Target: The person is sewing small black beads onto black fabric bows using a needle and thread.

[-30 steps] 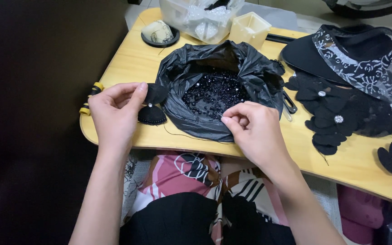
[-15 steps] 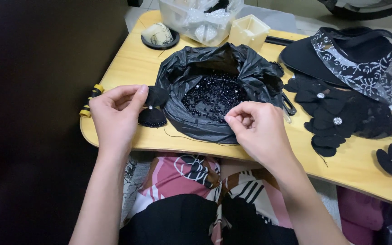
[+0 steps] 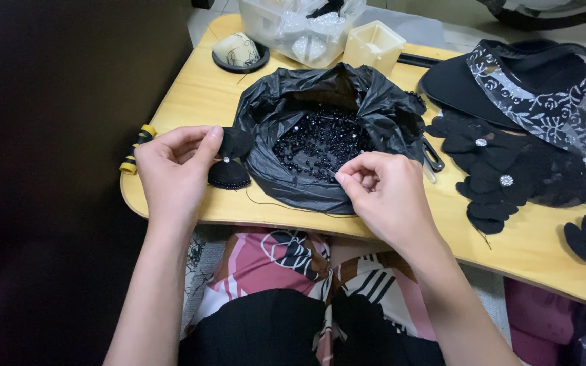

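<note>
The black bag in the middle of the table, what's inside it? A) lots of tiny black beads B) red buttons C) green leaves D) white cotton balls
A: the open black bag holds a pile of small shiny black beads, right in front of the right hand.

A pale yellow wooden lap table with rounded corners (image 3: 184,81) sits over grey floor (image 3: 435,30) (left side in deep shadow).
</note>
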